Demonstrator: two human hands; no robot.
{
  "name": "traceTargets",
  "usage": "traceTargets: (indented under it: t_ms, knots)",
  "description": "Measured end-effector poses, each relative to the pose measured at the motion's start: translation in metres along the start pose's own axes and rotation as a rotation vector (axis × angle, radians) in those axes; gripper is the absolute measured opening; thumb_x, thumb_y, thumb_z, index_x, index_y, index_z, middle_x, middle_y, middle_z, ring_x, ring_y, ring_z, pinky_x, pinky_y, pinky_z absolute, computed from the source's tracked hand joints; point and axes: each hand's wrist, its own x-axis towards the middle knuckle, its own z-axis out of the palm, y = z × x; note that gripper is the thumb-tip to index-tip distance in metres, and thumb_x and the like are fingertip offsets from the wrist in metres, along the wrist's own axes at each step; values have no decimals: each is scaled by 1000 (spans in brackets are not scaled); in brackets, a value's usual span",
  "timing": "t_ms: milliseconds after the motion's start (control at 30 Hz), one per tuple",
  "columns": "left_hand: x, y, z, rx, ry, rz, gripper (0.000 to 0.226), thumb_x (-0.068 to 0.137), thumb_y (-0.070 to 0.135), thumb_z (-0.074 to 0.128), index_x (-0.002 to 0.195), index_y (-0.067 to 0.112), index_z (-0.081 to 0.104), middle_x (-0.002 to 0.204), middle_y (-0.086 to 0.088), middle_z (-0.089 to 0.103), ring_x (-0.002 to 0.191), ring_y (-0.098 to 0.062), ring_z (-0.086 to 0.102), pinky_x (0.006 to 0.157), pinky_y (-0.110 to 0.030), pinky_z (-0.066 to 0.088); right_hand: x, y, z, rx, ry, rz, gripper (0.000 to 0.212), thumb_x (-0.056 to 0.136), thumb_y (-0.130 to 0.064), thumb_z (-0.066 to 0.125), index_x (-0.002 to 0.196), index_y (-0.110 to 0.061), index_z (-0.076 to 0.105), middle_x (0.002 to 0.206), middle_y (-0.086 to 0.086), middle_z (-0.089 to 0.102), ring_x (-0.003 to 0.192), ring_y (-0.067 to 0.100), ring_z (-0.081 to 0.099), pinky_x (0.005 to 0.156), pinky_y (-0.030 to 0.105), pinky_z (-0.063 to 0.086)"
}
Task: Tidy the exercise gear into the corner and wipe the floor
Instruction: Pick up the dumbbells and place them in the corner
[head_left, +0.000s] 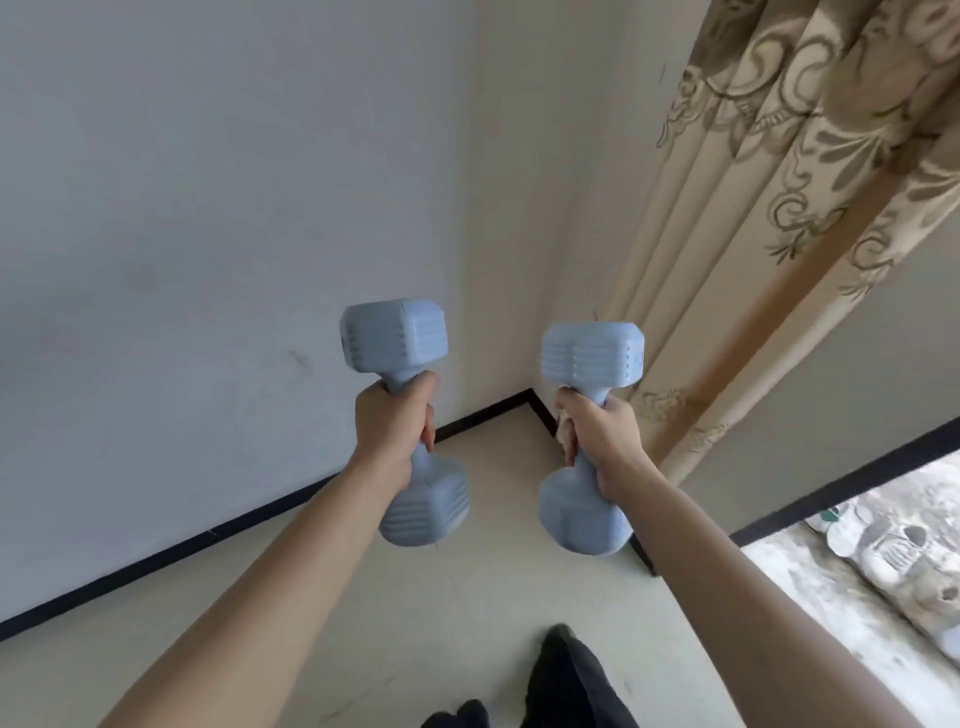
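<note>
Left-hand dumbbell: pale blue coating, matt, plastic or vinyl in appearance; the heads carry moulded horizontal ribs, the end faces are smooth. Right-hand dumbbell: same pale blue matt finish, same ribbed heads, smooth handle. Wall beyond the left hand: painted plaster, matt, light grey-white, with faint scuff marks. Skirting between the two hands: black, smooth, slightly glossy. Floor below both hands: pale, smooth, low sheen, with small specks. Curtain above the right hand: woven cloth, beige, pleated, with a darker scrolling leaf pattern. Ground right of the right forearm: rough, grey, concrete-like.
</note>
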Motion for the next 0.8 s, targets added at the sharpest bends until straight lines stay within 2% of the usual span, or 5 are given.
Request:
traceTargets:
  t_ms: [200, 367, 533, 667, 800]
  knots:
    - [108, -23, 64, 19, 116, -189, 15, 75, 18, 62, 71, 10, 50, 52, -5, 46, 48, -21, 40, 58, -33, 37, 157, 9, 24, -60, -113, 129, 21, 79, -20, 63, 69, -10, 48, 52, 7, 45, 43, 17, 39, 52, 32, 36]
    - [187, -60, 103, 2, 234, -428, 13, 78, 17, 64, 74, 9, 55, 56, -8, 49, 48, -20, 41, 48, -29, 36, 268, 33, 50, -142, -241, 318, 14, 83, -20, 64, 76, -10, 58, 51, 4, 49, 42, 16, 43, 49, 29, 38]
    - [253, -103, 122, -18, 344, -574, 15, 80, 15, 63, 72, 11, 52, 56, -6, 46, 50, -20, 40, 49, -31, 36, 350, 66, 84, -265, -302, 427, 13, 79, -21, 67, 79, -12, 58, 57, 6, 54, 43, 16, 46, 48, 28, 41]
    - [312, -177, 130, -11, 402, -655, 16, 80, 13, 62, 70, 11, 49, 54, -5, 45, 47, -18, 40, 49, -31, 36, 406, 136, 116, -393, -330, 491, 17, 76, -26, 67, 80, -11, 61, 61, 6, 55, 43, 16, 47, 49, 27, 42]
    - [381, -294, 139, 1, 441, -723, 19, 79, 13, 61, 67, 11, 47, 51, -4, 43, 45, -17, 39, 49, -28, 35, 464, 250, 157, -462, -340, 538, 16, 74, -26, 67, 79, -13, 59, 60, 4, 52, 44, 16, 45, 49, 28, 40]
